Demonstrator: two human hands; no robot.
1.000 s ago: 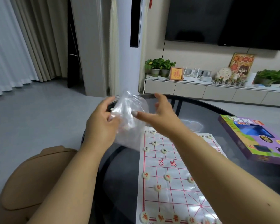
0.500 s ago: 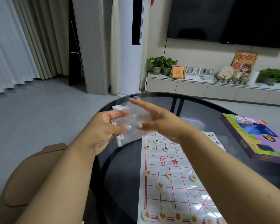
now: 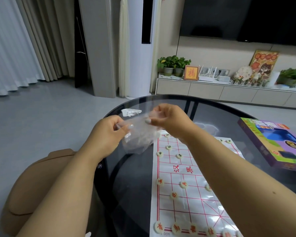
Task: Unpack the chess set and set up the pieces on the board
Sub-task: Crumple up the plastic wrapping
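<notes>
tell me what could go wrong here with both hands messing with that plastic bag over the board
1. The clear plastic bag, pinched by the left hand and right hand, hangs just above the board's far corner; lowered, it could sweep the nearest pieces off their points.
2. The right forearm crosses over the board and might nudge pieces if it drops.
3. The bag could slide off the glass table.

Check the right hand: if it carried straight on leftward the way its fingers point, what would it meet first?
Most likely the clear plastic bag it already pinches, then the left hand gripping the bag's other side. The right hand points at it across a short gap; depth is hard to judge from this single view.
</notes>
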